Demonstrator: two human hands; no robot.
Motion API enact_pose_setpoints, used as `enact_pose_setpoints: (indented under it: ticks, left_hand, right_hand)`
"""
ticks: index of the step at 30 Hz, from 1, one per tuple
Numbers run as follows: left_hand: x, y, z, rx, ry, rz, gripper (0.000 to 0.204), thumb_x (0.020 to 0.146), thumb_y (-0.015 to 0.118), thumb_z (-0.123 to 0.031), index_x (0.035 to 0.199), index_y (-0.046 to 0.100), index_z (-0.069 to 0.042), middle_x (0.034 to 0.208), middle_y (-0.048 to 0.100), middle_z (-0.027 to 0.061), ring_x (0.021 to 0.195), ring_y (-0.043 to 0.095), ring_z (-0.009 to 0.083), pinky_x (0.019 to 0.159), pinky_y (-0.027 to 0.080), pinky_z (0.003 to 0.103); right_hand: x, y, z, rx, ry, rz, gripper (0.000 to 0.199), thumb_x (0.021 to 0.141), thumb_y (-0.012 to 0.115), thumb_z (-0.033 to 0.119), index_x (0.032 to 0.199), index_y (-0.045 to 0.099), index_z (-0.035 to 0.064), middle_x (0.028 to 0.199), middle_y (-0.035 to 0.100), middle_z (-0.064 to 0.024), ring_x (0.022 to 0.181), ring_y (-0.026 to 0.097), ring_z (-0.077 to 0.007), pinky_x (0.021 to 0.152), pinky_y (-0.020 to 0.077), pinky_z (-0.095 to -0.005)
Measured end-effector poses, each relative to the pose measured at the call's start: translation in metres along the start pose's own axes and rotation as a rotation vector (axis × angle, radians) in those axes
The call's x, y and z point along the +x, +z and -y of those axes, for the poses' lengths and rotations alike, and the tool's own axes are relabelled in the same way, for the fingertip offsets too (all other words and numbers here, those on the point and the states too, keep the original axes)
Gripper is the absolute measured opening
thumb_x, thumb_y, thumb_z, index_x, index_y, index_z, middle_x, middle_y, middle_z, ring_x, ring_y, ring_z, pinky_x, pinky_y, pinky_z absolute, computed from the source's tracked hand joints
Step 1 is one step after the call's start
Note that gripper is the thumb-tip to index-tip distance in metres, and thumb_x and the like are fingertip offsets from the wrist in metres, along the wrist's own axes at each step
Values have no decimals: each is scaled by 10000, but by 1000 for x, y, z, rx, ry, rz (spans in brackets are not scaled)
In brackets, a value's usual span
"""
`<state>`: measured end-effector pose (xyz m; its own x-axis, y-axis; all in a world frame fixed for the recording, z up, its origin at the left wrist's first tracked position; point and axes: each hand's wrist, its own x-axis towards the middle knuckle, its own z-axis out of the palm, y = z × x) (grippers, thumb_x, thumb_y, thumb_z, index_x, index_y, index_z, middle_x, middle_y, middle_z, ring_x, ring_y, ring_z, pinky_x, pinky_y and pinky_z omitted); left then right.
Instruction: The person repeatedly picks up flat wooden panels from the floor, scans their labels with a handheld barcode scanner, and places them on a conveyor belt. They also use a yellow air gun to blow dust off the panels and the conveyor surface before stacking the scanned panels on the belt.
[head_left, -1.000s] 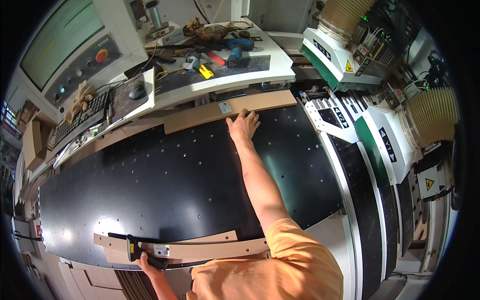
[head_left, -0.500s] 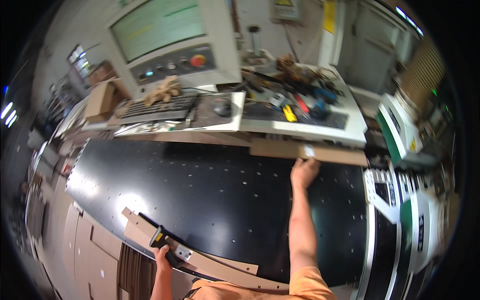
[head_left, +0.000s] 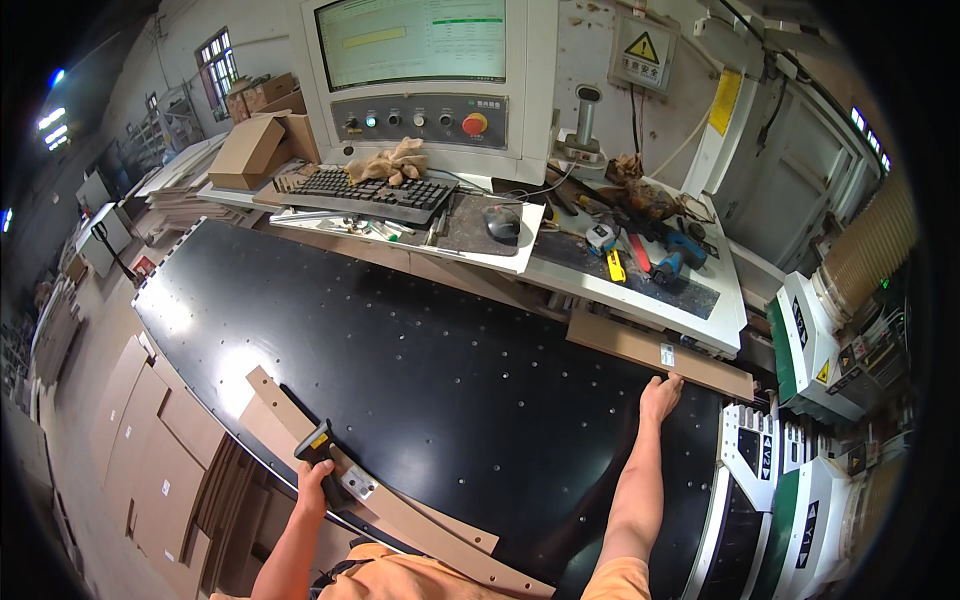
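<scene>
- Reaching across the black perforated machine bed, the right hand lies with fingers extended and flat against the near edge of a long brown fibreboard strip; nothing is enclosed in this hand.
- The strip lies at the far edge of the bed, directly beyond the right fingertips and just below the white bench carrying hand tools.
- The left hand is closed around the grip of a black handheld scanner with a yellow mark.
- Directly under and beyond that grip lies a curved brown board offcut, along the near edge of the bed.
- Risk, judged: pressure from fingertips alone may pivot the strip, skewing one end off the bed toward the bench.
- Risk, judged: the full arm stretch limits control; a slip could let the strip slide out of reach.
- Risk, judged: the scanner hand, resting close to the offcut, could nudge it over the near edge.
</scene>
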<state>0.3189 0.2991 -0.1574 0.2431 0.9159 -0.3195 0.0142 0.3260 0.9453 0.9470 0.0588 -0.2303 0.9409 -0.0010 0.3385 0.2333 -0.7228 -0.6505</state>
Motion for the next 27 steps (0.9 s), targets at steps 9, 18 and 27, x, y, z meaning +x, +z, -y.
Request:
enact_pose_setpoints:
  ticks: [9,18,27]
  left_hand:
    - [-4,1,7,-12,17,-44,298,799,654,-249,957,582,-8,760,559,40,604,563,145,532,497,306]
    - [-13,-9,7,-1,-41,-6,311,795,669,-254,959,561,-13,769,510,20,625,550,142,529,493,307]
    - [-2,-45,52,-110,73,-204,221,803,676,-211,920,614,-34,785,600,46,717,587,149,680,496,313]
  right_hand:
    - [5,-11,-23,110,-212,54,336,853,542,35,1168,541,-81,1228,599,-267,1206,526,-429,1054,401,-479]
    - [-9,-24,-34,-15,-119,95,446,859,567,52,1288,509,-56,1372,537,-251,1349,435,-408,1148,333,-454]
    - [-84,-17,-13,80,-406,368,533,880,670,198,1359,525,15,1403,554,-162,1317,491,-346,1119,372,-410]
